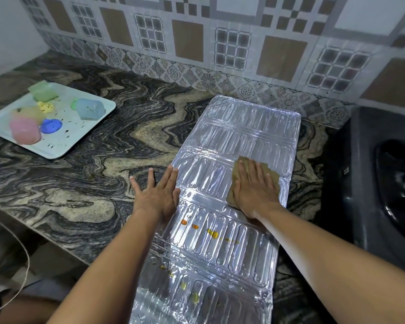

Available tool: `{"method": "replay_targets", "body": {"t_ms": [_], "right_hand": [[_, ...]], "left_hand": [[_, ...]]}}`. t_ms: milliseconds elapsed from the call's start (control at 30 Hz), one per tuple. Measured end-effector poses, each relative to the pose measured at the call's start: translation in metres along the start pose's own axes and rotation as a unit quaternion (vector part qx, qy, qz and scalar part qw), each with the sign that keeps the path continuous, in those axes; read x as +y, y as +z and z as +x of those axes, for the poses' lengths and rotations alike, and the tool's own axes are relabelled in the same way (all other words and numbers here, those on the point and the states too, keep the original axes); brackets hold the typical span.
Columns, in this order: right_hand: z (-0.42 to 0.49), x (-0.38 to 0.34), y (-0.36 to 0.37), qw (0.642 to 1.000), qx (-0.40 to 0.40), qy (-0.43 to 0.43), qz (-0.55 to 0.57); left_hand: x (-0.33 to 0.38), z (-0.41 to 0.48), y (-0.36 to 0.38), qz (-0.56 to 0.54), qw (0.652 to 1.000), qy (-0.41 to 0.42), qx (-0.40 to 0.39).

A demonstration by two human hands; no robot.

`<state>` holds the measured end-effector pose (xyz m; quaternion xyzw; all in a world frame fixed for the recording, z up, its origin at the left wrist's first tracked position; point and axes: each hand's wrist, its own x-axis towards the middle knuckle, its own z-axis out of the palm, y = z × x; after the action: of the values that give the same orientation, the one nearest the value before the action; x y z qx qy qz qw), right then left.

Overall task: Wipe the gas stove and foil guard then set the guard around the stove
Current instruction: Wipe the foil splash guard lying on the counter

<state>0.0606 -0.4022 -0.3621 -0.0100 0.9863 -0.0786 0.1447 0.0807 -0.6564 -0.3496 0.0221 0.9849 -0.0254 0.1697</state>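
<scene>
Right hand (255, 190) flat, open on cloth (265, 175) | left hand (158, 195) open, pinning foil (239, 141) | risk: foil creases, orange drips (212, 233) smear along bench (84, 183)

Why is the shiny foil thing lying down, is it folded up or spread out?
Spread out flat: the foil guard lies unfolded along the counter.

Two hands lay mid-frame, the left (158, 195) and the right (255, 189). There was one foil guard (239, 136), one cloth (270, 175) and, upper left, one tray (84, 134). The tray held about six blurred coloured items.
</scene>
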Motion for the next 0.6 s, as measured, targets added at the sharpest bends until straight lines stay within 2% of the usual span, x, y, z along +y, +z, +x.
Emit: {"method": "replay_targets", "body": {"t_ms": [267,600], "right_hand": [[-0.017,0.022,-0.010,0.993,-0.041,0.112,0.023],[-0.021,0.024,-0.021,0.986,-0.064,0.148,0.039]], "left_hand": [[0.002,-0.001,-0.004,-0.004,1.000,-0.006,-0.011],[0.005,-0.002,-0.006,-0.006,1.000,-0.012,-0.013]]}}
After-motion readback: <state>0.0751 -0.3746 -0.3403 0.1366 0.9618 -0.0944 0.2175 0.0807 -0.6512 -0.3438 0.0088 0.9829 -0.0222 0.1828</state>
